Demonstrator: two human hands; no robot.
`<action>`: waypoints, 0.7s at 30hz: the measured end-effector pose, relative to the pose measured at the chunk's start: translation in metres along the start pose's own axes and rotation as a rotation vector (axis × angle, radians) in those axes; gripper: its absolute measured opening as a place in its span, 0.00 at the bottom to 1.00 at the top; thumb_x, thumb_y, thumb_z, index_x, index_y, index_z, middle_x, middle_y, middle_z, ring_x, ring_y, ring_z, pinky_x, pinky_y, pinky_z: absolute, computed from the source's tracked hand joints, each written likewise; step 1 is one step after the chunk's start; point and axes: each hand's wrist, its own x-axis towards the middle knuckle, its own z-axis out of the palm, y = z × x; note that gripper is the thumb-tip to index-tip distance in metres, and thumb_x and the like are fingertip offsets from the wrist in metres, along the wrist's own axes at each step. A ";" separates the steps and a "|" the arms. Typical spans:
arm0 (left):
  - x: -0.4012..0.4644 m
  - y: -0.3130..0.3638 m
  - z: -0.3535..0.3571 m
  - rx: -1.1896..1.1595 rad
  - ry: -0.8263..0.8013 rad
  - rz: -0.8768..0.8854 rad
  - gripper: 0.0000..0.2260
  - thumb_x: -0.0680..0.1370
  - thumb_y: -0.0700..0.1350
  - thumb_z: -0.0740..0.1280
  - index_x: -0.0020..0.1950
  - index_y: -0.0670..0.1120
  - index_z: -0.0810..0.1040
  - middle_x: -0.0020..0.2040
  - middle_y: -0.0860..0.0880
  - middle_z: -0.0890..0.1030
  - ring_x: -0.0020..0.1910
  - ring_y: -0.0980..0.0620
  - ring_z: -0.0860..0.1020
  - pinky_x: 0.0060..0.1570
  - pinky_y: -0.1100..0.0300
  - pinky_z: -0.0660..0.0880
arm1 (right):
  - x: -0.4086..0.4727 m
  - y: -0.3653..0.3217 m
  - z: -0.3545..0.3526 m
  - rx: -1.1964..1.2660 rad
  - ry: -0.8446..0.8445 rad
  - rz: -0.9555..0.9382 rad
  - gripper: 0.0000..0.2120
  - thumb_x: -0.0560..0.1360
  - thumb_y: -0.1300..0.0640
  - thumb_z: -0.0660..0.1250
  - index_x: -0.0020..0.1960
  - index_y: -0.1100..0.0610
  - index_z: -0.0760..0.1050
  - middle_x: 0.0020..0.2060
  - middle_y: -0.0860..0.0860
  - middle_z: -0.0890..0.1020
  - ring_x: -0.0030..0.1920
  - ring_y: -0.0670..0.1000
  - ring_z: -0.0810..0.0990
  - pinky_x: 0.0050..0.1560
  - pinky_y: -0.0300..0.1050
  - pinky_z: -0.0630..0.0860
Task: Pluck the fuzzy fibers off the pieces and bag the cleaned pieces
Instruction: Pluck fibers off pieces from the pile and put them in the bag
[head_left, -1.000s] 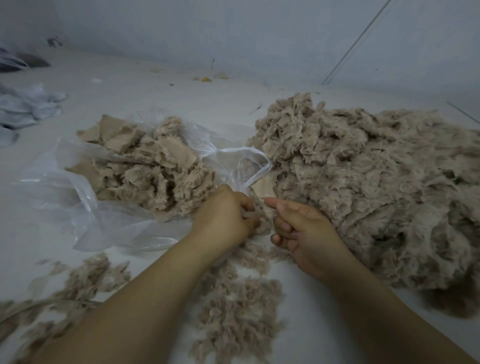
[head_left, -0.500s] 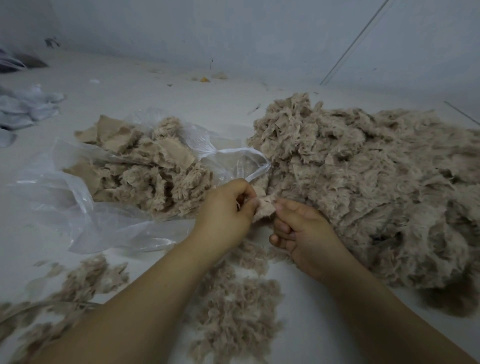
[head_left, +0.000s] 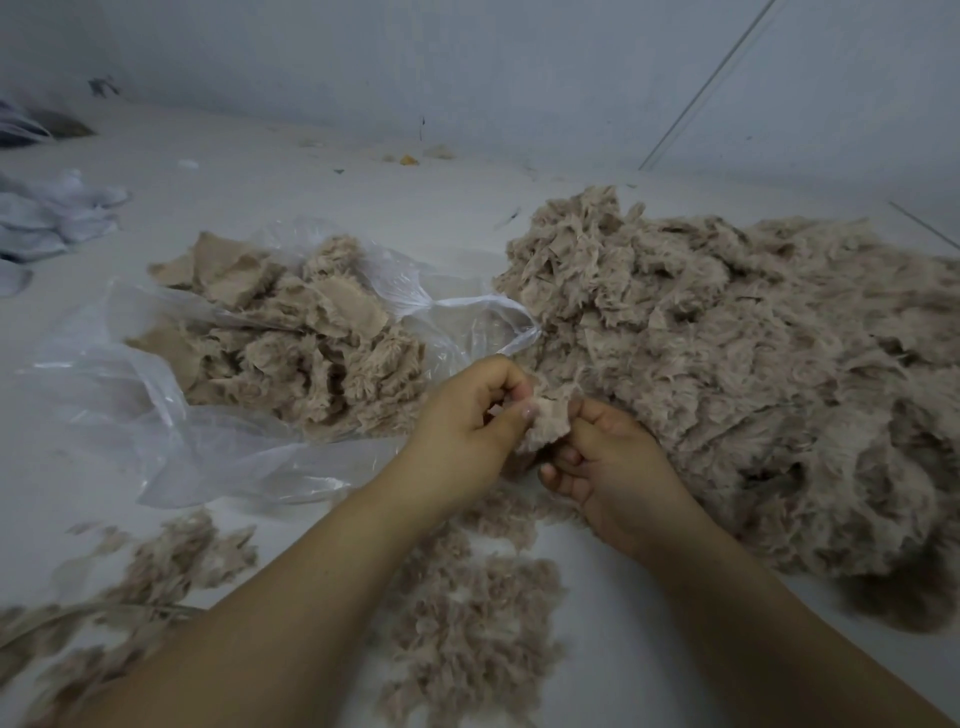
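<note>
Pale grey-white floor (head_left: 270, 171), dim flat light. Plain grey wall (head_left: 467, 62) behind, meeting floor along slanted line. Thin diagonal seam (head_left: 706, 88) running up wall at right. Small scraps (head_left: 408, 158) along wall base. Crumpled white cloths (head_left: 52, 213) at far left edge.

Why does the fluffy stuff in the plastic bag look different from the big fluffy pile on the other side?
The bagged pieces show flat, smooth tan patches; the big pile looks shaggy all over. The bagged pieces sit inside a clear plastic bag; the big pile lies loose on the surface. The bagged heap is smaller, the big pile much wider. Both are the same beige colour.
</note>
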 end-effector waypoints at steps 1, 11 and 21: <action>-0.001 0.001 0.000 -0.036 -0.001 0.002 0.10 0.79 0.36 0.65 0.40 0.48 0.73 0.30 0.60 0.73 0.28 0.61 0.68 0.30 0.67 0.67 | 0.000 0.000 0.000 0.014 0.003 0.003 0.12 0.81 0.63 0.61 0.44 0.58 0.81 0.25 0.47 0.72 0.24 0.41 0.68 0.29 0.37 0.76; -0.004 0.003 -0.002 -0.265 -0.012 -0.013 0.10 0.79 0.33 0.63 0.40 0.44 0.71 0.34 0.48 0.79 0.44 0.51 0.78 0.42 0.56 0.73 | 0.002 0.000 -0.001 0.021 0.053 0.013 0.12 0.81 0.64 0.61 0.40 0.58 0.77 0.23 0.48 0.68 0.24 0.45 0.70 0.28 0.38 0.75; 0.001 0.000 -0.005 -0.179 0.165 -0.084 0.09 0.78 0.31 0.64 0.40 0.41 0.72 0.48 0.56 0.80 0.47 0.61 0.79 0.45 0.64 0.74 | 0.002 0.001 0.001 -0.002 0.094 -0.006 0.07 0.83 0.59 0.60 0.50 0.62 0.75 0.25 0.48 0.68 0.26 0.45 0.70 0.30 0.38 0.76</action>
